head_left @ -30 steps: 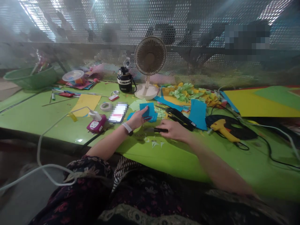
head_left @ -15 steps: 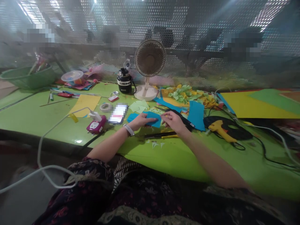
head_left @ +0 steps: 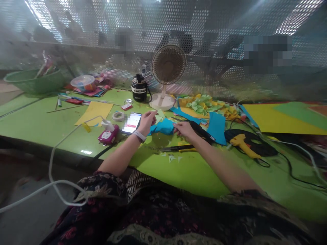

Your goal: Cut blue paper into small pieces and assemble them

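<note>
My right hand (head_left: pixel 185 131) pinches the right edge of a piece of blue paper (head_left: pixel 165 126) between thumb and fingers. Beside it, my left hand (head_left: pixel 147 123) is raised, its fingers curled in; whether anything is inside them is hidden. Light green paper (head_left: pixel 160 115) lies just behind the left fingers, and more blue paper (head_left: pixel 152 129) shows under that hand. In front of both hands rests a utility knife (head_left: pixel 178 148) with a black and yellow handle. A black stapler-like tool (head_left: pixel 200 132) lies partly behind my right hand.
A lit phone (head_left: pixel 131 123), a tape roll (head_left: pixel 118 116) and a purple socket adapter (head_left: pixel 108 135) with a white cable are left. A fan (head_left: pixel 162 102) and black bottle (head_left: pixel 139 89) stand behind. Right are a blue strip (head_left: pixel 216 127) and a yellow glue gun (head_left: pixel 244 145).
My right hand put down the utility knife and took the blue paper's edge. My left hand let go of that paper and moved up and left.
</note>
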Motion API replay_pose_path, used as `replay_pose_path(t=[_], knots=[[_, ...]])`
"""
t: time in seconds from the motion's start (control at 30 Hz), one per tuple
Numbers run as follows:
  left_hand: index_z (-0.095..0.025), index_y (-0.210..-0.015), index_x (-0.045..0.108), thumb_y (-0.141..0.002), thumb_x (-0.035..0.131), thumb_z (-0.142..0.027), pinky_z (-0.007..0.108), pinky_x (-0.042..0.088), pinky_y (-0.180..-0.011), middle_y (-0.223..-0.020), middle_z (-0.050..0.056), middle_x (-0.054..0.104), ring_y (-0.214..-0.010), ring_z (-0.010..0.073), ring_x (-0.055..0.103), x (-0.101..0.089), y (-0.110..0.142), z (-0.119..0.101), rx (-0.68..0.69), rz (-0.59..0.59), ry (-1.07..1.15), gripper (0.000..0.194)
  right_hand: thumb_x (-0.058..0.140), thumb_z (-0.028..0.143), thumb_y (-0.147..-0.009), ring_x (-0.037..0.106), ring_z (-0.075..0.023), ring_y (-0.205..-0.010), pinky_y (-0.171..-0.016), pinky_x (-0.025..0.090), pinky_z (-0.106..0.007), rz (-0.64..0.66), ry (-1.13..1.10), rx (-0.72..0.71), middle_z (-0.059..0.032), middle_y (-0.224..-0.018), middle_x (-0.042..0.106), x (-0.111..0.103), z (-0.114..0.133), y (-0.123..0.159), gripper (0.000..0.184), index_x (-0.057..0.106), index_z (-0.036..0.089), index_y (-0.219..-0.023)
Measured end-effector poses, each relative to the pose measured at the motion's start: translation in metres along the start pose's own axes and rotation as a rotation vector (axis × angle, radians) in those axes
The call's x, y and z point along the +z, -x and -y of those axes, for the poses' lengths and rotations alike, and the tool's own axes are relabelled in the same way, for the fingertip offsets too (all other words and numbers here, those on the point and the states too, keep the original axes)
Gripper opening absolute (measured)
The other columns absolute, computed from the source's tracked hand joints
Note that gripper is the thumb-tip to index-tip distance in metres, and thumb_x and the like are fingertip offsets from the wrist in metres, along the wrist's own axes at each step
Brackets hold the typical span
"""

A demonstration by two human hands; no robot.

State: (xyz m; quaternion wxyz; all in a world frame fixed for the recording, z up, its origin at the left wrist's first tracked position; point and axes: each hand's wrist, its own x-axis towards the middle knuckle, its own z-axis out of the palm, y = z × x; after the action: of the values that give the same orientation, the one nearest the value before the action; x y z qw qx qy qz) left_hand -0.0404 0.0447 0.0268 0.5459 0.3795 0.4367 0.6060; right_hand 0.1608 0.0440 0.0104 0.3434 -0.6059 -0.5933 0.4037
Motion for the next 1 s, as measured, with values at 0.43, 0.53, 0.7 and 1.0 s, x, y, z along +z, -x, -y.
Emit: replay_pose_path(t=[0.43,0.53,0.7,1.0], knots=[[-0.016,-0.064,0.058,-0.071,0.079,-0.036,0.02,0.023,-0.041,-0.047,-0.005,0.05,-0.04,0.0044,0.038,0.005,0.008,0.013,0.03,0.093,-0.025,0.029,0.066,0.035,-0.078,0.07,-0.0316,-0.098,-0.087,0.054,-0.044,-0.302,0.772,-0.331,-0.0143,-0.113,0.074,-0.18,-0.049,0.022,0.035,0.075,0.017,-0.107],[-0.016,-0.065,0.059,-0.071,0.079,-0.035,0.019,0.024,-0.041,-0.048,-0.004,0.051,-0.04,0.0043,0.039,0.005,0.008,0.018,0.022,0.105,-0.024,0.028,0.072,0.03,-0.07,0.067,-0.0347,-0.111,-0.093,0.054,-0.045,-0.1,0.869,-0.224,-0.0165,-0.125,0.07,-0.206,-0.079,0.023,0.049,0.073,0.016,-0.116],[-0.015,-0.065,0.061,-0.071,0.079,-0.035,0.018,0.027,-0.041,-0.049,-0.003,0.052,-0.042,0.0049,0.043,0.006,0.012,0.018,-0.002,0.119,-0.049,0.027,0.074,0.028,-0.068,0.064,-0.0355,-0.12,-0.097,0.054,-0.043,0.075,0.889,-0.119,-0.0157,-0.136,0.065,-0.2,-0.098,0.026,0.06,0.069,0.017,-0.127],[-0.014,-0.065,0.061,-0.068,0.082,-0.037,0.017,0.031,-0.043,-0.05,-0.004,0.052,-0.043,0.0047,0.044,0.007,0.016,0.014,-0.008,0.138,-0.063,0.031,0.061,0.032,-0.085,0.073,-0.0265,-0.091,-0.074,0.051,-0.031,-0.032,0.868,-0.074,-0.0077,-0.102,0.08,-0.203,-0.085,0.034,0.023,0.081,0.022,-0.087]])
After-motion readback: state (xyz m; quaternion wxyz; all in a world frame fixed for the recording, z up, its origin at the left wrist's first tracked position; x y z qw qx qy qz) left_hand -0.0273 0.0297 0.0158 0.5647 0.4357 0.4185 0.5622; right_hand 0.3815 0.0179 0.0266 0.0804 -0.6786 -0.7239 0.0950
